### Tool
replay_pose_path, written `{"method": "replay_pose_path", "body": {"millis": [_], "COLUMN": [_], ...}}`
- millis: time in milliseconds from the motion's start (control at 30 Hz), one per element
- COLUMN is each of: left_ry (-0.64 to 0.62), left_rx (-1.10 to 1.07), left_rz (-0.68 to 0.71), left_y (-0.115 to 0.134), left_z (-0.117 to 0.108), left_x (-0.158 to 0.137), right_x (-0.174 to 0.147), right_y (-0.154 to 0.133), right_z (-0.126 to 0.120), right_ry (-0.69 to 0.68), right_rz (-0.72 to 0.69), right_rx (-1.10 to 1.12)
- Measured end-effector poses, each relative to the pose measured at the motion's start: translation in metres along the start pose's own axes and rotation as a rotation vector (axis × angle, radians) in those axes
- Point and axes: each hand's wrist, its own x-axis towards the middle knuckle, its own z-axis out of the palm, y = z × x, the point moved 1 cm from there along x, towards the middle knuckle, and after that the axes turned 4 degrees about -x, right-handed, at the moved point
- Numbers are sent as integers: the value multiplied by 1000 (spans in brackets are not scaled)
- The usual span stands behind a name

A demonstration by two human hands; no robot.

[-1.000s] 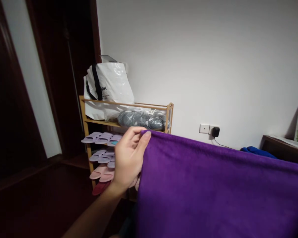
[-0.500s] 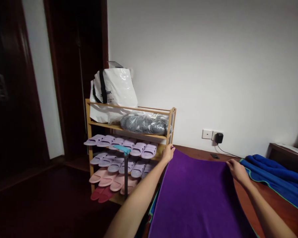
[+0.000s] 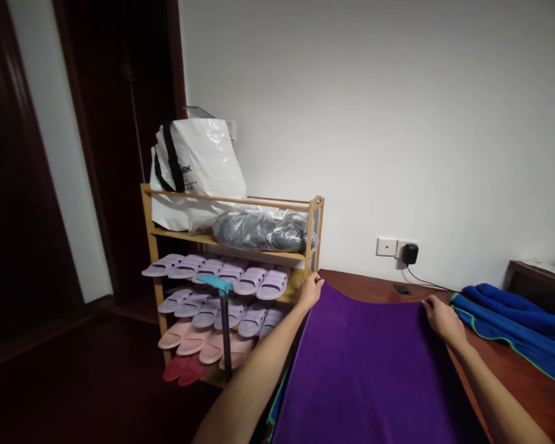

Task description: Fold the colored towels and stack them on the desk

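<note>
A purple towel (image 3: 365, 364) stretches between my two hands over the reddish-brown table (image 3: 513, 382). My left hand (image 3: 311, 291) pinches its far left corner, close to the right end of the shoe rack. The far right corner is pinched in my right hand (image 3: 444, 320). Between the hands the far edge sags slightly, and the near end runs out of view at the bottom. To the right of my right hand lies a blue towel (image 3: 513, 333) with green edging, loosely folded. Some green-edged cloth (image 3: 277, 401) shows under my left forearm.
A wooden shoe rack (image 3: 311, 234) holds several lilac, pink and red slippers, plus a white bag (image 3: 208, 154) and plastic-wrapped grey items (image 3: 263, 229). A blue-topped handle (image 3: 216, 283) stands before it. A black plug (image 3: 410, 254) sits in the wall socket, its cord trailing onto the table.
The view has turned slightly, so the rack sits further left. Both hands keep their pinch on the purple towel, which hangs at nearly the same place.
</note>
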Motion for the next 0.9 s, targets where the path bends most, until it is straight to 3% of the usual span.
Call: {"method": "replay_pose_path", "body": {"millis": [200, 367, 533, 700, 900], "left_ry": [-33, -203, -372, -381, -282], "left_rx": [143, 240, 310, 368, 427], "left_rz": [69, 316, 330, 318, 359], "left_y": [14, 18, 0, -2, 27], "left_z": [-4, 27, 48, 43, 24], "left_x": [-14, -57, -81, -89, -117], "right_x": [-10, -36, -56, -66, -89], "right_y": [-16, -44, -36, -30, -48], "right_z": [6, 46, 76, 70, 38], "right_ry": [9, -78, -191, -184, -69], "right_rz": [-19, -203, -194, -175, -184], "right_rx": [-49, -35, -51, -86, -182]}}
